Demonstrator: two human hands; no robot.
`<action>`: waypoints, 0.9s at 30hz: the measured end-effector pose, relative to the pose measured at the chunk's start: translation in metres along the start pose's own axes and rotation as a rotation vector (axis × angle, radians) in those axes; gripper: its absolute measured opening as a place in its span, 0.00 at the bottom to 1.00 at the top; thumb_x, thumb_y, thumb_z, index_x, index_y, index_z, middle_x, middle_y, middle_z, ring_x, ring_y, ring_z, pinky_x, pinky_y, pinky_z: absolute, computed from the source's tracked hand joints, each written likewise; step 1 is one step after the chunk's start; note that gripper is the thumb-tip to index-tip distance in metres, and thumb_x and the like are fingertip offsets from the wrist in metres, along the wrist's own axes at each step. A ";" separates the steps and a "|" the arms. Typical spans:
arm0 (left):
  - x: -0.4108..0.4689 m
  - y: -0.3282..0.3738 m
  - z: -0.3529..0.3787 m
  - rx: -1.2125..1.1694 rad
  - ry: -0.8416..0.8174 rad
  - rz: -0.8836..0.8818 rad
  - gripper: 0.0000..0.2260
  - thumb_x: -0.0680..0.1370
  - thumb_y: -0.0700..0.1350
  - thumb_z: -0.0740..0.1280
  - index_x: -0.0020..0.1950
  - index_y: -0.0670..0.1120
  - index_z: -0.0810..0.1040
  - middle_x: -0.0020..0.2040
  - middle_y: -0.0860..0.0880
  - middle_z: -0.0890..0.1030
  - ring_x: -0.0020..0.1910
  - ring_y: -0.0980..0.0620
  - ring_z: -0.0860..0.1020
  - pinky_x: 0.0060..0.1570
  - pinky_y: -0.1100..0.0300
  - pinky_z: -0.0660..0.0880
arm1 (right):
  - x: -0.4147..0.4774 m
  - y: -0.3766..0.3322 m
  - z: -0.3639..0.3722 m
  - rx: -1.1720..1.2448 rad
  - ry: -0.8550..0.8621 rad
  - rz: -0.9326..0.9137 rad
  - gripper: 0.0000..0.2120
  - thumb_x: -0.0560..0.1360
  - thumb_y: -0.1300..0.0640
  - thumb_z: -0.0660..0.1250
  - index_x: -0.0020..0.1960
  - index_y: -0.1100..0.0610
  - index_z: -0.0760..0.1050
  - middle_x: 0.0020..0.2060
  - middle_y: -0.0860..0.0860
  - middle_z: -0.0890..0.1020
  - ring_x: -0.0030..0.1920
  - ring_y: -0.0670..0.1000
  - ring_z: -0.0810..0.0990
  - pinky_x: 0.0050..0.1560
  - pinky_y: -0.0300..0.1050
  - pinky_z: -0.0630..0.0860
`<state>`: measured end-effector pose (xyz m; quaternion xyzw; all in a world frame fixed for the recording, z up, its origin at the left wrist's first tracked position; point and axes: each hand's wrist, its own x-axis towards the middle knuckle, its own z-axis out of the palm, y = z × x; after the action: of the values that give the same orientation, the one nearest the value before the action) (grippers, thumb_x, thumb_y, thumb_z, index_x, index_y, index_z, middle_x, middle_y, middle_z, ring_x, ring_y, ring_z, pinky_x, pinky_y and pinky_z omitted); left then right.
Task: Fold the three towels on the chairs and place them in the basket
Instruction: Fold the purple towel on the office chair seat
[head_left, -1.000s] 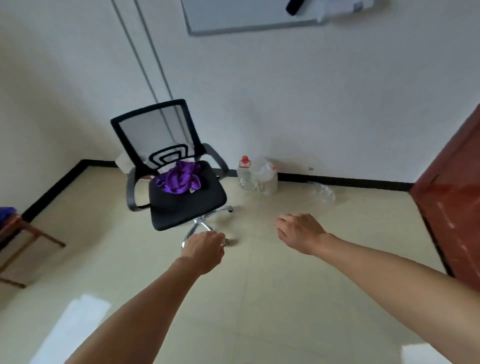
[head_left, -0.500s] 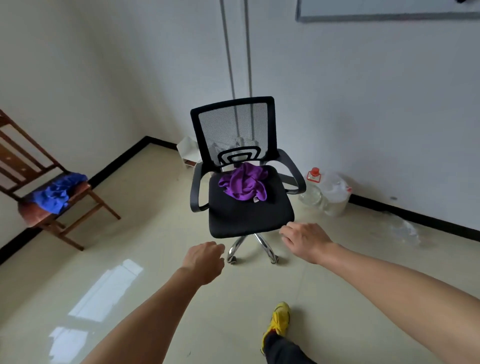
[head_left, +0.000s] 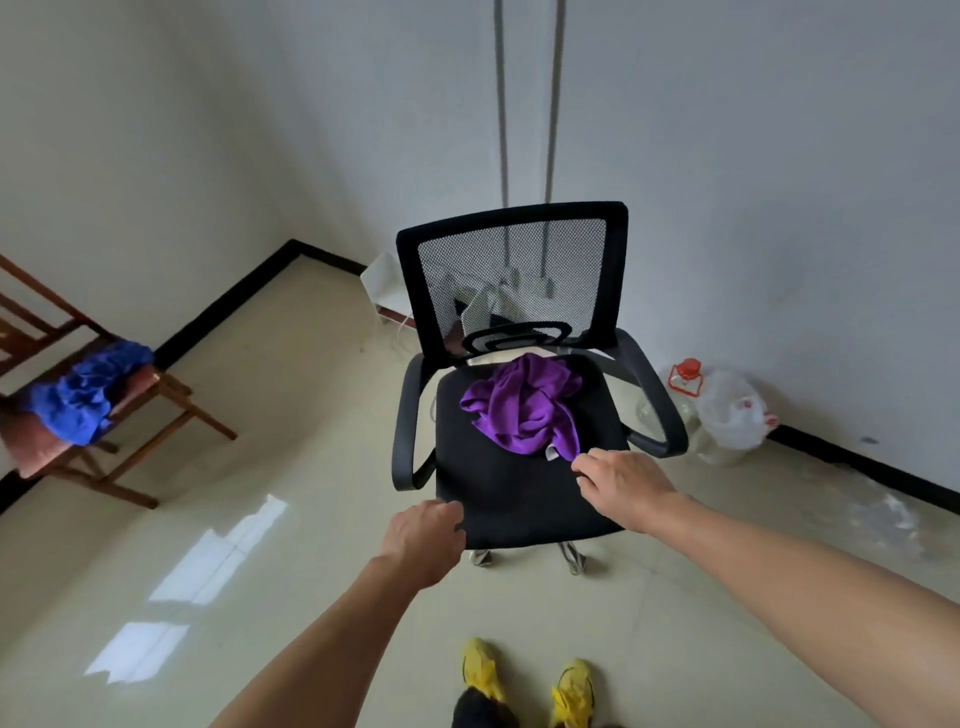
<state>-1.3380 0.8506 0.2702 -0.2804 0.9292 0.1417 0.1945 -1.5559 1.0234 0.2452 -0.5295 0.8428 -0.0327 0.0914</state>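
Towel (head_left: 524, 408), purple, is lying crumpled on the black chair (head_left: 519, 501). Right hand (head_left: 623, 483) is hovering at its near corner, fingers loosely curled, holding nothing. Left hand (head_left: 423, 535) is hanging by the seat's front edge, also empty. Best is probably pinching that corner, then finding a second before lifting.

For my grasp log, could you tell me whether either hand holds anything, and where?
Nothing yet: the right hand hovers at a corner of the purple towel; the left hand is empty.
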 end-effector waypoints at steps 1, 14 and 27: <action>0.014 -0.006 0.001 -0.012 -0.020 0.003 0.11 0.78 0.48 0.57 0.55 0.49 0.75 0.53 0.50 0.79 0.51 0.45 0.78 0.45 0.55 0.71 | 0.011 0.003 0.002 0.003 -0.007 0.013 0.15 0.80 0.52 0.55 0.61 0.53 0.75 0.52 0.50 0.81 0.51 0.56 0.80 0.46 0.49 0.73; 0.181 -0.064 0.022 -0.170 -0.311 -0.054 0.12 0.76 0.48 0.60 0.56 0.47 0.77 0.54 0.48 0.80 0.54 0.45 0.78 0.47 0.57 0.74 | 0.099 0.038 0.074 0.122 -0.194 0.389 0.11 0.78 0.52 0.59 0.57 0.53 0.75 0.47 0.49 0.81 0.46 0.56 0.81 0.42 0.48 0.75; 0.338 -0.038 0.142 -0.971 -0.199 -0.513 0.17 0.74 0.50 0.70 0.61 0.50 0.72 0.42 0.46 0.81 0.35 0.44 0.82 0.41 0.51 0.79 | 0.189 0.103 0.218 0.456 -0.193 0.755 0.21 0.76 0.49 0.66 0.67 0.54 0.70 0.59 0.54 0.79 0.56 0.58 0.79 0.53 0.52 0.76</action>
<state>-1.5353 0.7159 -0.0106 -0.5401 0.6366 0.5273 0.1581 -1.6855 0.9076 -0.0072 -0.1517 0.9358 -0.1320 0.2895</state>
